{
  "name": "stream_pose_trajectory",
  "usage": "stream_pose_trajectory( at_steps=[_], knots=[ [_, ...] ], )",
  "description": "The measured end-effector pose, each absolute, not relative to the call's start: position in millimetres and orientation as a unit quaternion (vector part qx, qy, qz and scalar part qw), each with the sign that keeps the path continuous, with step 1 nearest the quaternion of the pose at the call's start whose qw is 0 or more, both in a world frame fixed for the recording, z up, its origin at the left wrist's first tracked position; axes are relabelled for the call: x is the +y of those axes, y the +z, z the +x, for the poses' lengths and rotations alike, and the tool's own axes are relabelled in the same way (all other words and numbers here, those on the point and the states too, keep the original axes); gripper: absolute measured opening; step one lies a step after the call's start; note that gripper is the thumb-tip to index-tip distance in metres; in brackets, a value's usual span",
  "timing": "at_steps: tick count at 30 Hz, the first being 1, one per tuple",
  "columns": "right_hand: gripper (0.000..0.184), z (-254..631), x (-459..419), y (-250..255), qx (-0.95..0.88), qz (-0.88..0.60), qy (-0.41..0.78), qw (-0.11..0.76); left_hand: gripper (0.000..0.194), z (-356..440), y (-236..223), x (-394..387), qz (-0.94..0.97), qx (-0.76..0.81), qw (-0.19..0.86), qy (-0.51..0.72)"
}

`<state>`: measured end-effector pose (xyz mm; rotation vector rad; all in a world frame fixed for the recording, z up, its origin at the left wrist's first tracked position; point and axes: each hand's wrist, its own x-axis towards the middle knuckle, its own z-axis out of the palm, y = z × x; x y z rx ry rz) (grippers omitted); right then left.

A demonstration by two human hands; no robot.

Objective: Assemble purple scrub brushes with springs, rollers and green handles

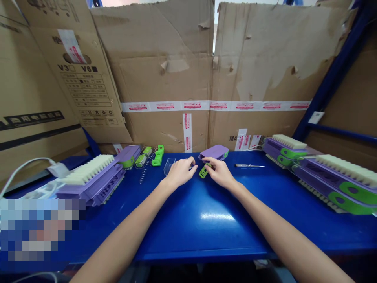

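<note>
My right hand (219,172) is closed in a pinch on a small green plastic clip (204,171), just in front of a purple plastic housing (214,151) lying on the blue table (200,220). My left hand (180,171) rests beside it with curled fingers, thumb and forefinger pressed together near the housing's left end. What those fingers hold, if anything, is too small to name. A clear plastic piece (169,165) lies just left of that hand.
Green clips (158,154), a metal spring (145,169) and a purple part (129,155) lie at the back left. Stacks of purple units with white bristles sit at the left (91,177) and right (321,173). A screwdriver (249,166) lies right of my hands. Cardboard walls stand behind.
</note>
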<state>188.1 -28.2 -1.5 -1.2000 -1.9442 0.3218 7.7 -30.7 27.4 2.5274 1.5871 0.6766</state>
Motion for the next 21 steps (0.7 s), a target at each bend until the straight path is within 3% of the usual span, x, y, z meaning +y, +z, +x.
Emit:
stream_pose_trajectory(
  at_steps=[7, 10, 14, 21],
  knots=[
    [0.037, 184, -33, -5, -0.795, -0.565, 0.072, 0.209, 0.032, -40, 59, -25, 0.679, 0.711, -0.145, 0.116],
    [0.041, 183, -34, -4, -0.796, -0.578, 0.044, 0.172, 0.031, -75, 66, -20, 0.604, 0.787, -0.119, 0.045],
    [0.041, 184, -35, -3, -0.798, -0.578, 0.037, 0.168, 0.043, -103, 64, -13, 0.579, 0.814, -0.033, -0.030],
    [0.039, 184, -38, -2, -0.804, -0.569, 0.034, 0.172, 0.032, -107, 70, -14, 0.571, 0.818, -0.059, 0.026]
  ],
)
